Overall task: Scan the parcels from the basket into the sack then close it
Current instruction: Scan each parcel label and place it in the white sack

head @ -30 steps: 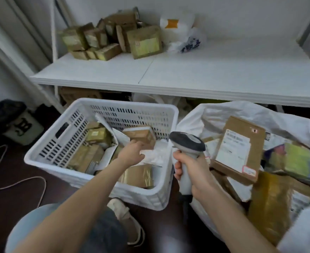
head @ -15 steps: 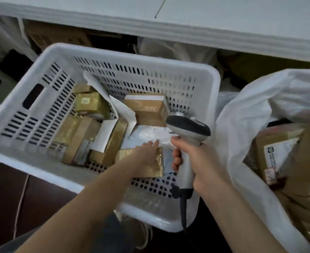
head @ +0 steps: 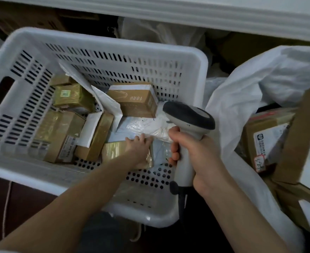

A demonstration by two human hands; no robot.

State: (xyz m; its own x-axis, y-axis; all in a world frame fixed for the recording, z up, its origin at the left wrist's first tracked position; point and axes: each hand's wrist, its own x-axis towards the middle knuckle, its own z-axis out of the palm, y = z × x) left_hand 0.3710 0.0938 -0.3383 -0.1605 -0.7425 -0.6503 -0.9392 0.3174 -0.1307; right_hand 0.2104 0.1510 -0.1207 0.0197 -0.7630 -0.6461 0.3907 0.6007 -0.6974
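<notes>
A white slotted basket [head: 201, 63] holds several parcels: a brown carton [head: 134, 101], gold-taped boxes [head: 73, 95] and a soft clear-plastic packet [head: 145, 128]. My left hand [head: 138, 150] reaches into the basket and lies on a flat gold-taped parcel [head: 112, 152], its fingers curled over the parcel's far edge beside the plastic packet. My right hand [head: 201, 156] grips the handle of a grey barcode scanner [head: 188, 115], held above the basket's right side. To the right the white sack [head: 238, 99] stands open with labelled cartons [head: 265, 136] inside.
A white shelf edge [head: 187, 13] runs across the top, with dark cartons [head: 31, 17] stored beneath it. The scanner's cable [head: 183, 207] hangs down between basket and sack. A thin cord [head: 6, 198] lies on the dark floor at left.
The view has dropped and closed in on the basket. My left hand moved from the middle parcels down to the flat taped parcel near the front. The scanner stayed upright in my right hand.
</notes>
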